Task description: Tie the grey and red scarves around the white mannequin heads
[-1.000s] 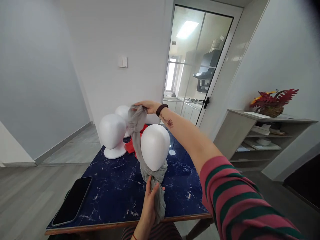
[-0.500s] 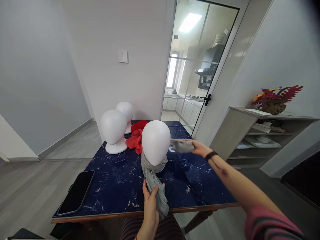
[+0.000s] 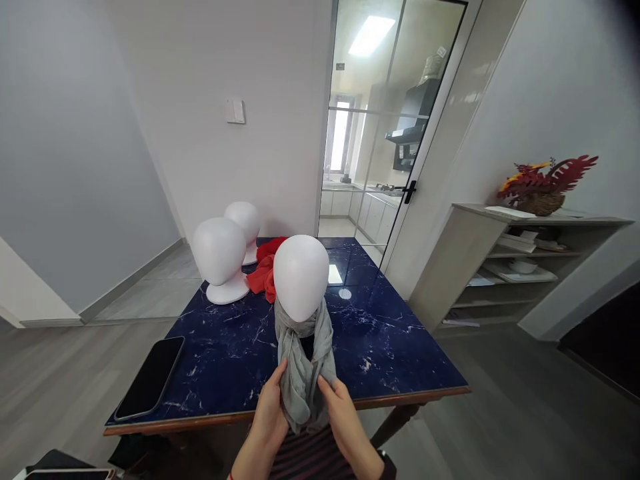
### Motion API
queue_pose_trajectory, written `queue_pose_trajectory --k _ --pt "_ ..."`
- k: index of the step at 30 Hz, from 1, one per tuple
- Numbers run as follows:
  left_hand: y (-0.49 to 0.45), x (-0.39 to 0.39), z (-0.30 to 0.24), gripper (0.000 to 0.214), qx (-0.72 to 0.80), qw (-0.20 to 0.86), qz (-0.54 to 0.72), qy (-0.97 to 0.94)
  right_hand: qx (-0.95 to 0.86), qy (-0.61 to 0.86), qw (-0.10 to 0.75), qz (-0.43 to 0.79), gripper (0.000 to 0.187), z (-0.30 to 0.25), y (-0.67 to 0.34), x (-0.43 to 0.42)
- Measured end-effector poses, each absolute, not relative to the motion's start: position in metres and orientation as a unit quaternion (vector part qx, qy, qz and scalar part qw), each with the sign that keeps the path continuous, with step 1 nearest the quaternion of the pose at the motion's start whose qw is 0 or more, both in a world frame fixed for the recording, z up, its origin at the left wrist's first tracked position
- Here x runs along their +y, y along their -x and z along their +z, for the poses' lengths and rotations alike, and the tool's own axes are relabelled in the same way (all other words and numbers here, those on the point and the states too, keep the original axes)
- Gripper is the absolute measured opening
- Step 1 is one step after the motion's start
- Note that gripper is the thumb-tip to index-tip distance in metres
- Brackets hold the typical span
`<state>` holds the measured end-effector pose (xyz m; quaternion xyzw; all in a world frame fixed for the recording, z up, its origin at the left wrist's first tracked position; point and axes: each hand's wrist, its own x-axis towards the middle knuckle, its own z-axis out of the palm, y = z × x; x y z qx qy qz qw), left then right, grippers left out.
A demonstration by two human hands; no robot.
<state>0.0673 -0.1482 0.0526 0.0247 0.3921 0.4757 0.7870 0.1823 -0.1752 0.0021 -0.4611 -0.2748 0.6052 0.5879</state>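
A white foam mannequin head [image 3: 301,277] stands near the front of the dark blue marble table [image 3: 400,340]. A grey scarf [image 3: 303,363] is wrapped round its neck, both ends hanging down over the front edge. My left hand [image 3: 269,410] grips the left end and my right hand [image 3: 339,408] grips the right end, thumbs pressed on the cloth, just below the head.
Two more white mannequin heads [image 3: 220,257] [image 3: 243,222] stand at the back left, with a red cloth [image 3: 265,273] beside them. A black phone [image 3: 150,377] lies at the table's left front corner. A glass door [image 3: 385,127] is behind; a shelf [image 3: 500,267] with flowers [image 3: 543,190] stands right.
My right hand carried the scarf end from behind the head, round its right side, down to the front. Both ends now hang together in my two hands.
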Motion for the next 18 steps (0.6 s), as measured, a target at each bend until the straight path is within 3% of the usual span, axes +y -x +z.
queue_pose_trajectory --k 6,9,13,18 --pt "-0.044 -0.146 0.058 0.035 0.445 0.778 0.428 -0.118 -0.333 0.568 0.603 0.451 0.061 -0.001 -0.166 -0.173" --pt "-0.04 -0.146 0.065 0.034 0.438 0.794 0.398 -0.139 -0.4 0.536 0.602 0.436 0.053 0.009 -0.163 -0.17" --pt "-0.04 -0.144 0.065 0.032 0.439 0.799 0.379 -0.162 -0.484 0.453 0.568 0.489 0.029 0.013 -0.155 -0.169" --pt "-0.043 -0.135 0.053 0.03 0.454 0.792 0.348 -0.216 -0.479 0.451 0.533 0.532 0.026 0.012 -0.152 -0.17"
